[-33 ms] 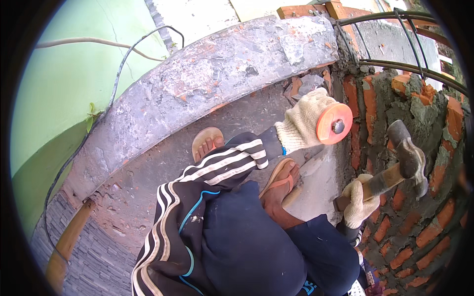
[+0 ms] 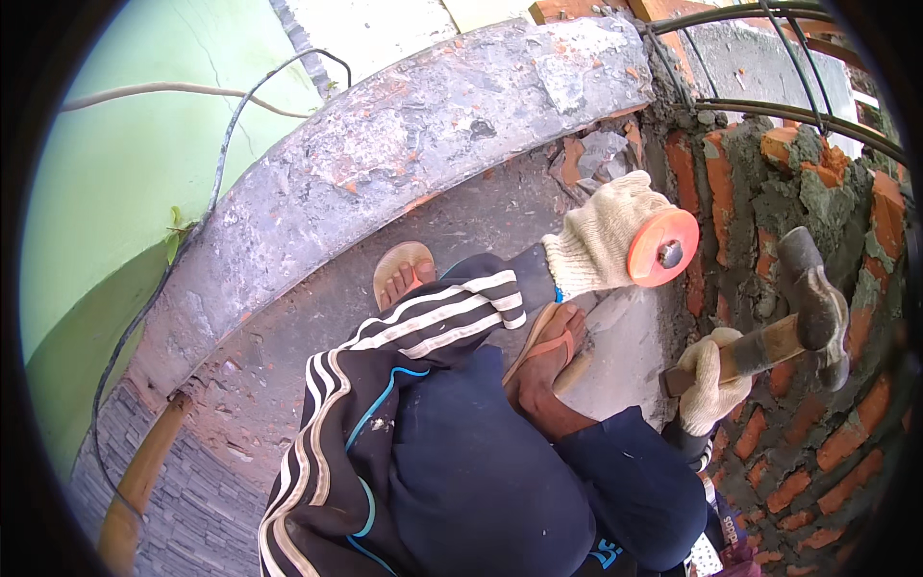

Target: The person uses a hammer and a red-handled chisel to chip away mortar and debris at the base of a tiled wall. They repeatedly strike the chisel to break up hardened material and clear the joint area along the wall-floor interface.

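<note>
In a knitted cream glove, my left hand (image 2: 601, 236) is closed round a chisel with a round orange hand guard (image 2: 646, 262). The chisel's dark steel striking end (image 2: 670, 254) pokes through the guard's middle; its blade is hidden below. My right hand (image 2: 713, 382), gloved the same way, wraps round the wooden handle of a hammer (image 2: 769, 346). The heavy grey hammer head (image 2: 819, 317) is lifted in front of the brick wall, to the right of the chisel and apart from it.
Rough brickwork with mortar (image 2: 841, 438) rises at the right. Bent steel rods (image 2: 760, 108) stick out above it. A rough concrete ledge (image 2: 385, 144) curves across the back, beside a green wall (image 2: 125, 183) and a dark cable (image 2: 223, 159). My sandalled feet (image 2: 406, 274) rest on the dusty floor.
Both gloved hands have shifted slightly to the right, the hammer a little more than the chisel. Each hand keeps its hold. The whole view has also moved slightly.
</note>
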A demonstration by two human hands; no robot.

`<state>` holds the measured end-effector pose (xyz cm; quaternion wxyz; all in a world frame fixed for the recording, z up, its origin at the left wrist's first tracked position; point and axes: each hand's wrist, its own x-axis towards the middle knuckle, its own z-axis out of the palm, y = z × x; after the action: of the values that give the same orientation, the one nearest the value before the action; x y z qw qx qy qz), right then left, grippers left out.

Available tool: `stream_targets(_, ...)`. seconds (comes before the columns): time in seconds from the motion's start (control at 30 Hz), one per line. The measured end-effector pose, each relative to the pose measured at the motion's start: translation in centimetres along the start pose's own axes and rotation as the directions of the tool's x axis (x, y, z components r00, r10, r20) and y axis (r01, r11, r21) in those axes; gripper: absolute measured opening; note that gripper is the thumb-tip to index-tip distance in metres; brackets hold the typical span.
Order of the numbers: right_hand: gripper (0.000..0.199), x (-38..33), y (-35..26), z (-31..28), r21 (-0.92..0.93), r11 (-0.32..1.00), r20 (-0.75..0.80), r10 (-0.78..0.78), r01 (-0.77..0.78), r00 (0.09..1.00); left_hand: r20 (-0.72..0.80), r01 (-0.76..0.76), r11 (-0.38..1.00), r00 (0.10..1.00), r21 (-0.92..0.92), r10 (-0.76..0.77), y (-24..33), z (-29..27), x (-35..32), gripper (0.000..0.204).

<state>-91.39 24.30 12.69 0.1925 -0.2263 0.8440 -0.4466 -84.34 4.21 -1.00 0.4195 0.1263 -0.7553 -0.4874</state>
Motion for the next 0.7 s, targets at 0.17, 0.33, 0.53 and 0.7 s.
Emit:
stream_targets(0.17, 0.031, -0.8, -0.4, 0.7, 0.112, 0.993, -0.053, 0.043, -0.037, 0.998, 0.163, -0.099, 0.995, 0.982, 0.003, 0.097, 2.1, 0.2, 1.3, 0.042)
stream_targets(0.33, 0.032, -2.3, 2.4, 0.5, 0.016, 0.987, 0.008, 0.16, -0.16, 0.987, 0.195, 0.156, 0.986, 0.97, -0.056, -0.142, 0.8, -0.5, 0.1, 0.042)
stream_targets(0.53, 0.032, -2.2, 2.8, 1.7, 0.161, 0.974, 0.042, 0.155, -0.16, 0.987, 0.203, 0.095, 0.994, 0.973, 0.062, -0.106, 1.0, -1.4, 0.6, 0.04)
stream_targets(0.7, 0.033, -2.3, 2.0, 2.0, 0.237, 0.957, 0.008, 0.168, -0.165, 0.986, 0.088, -0.222, 0.964, 0.974, 0.149, 0.211, 0.2, -0.4, 4.7, 0.039)
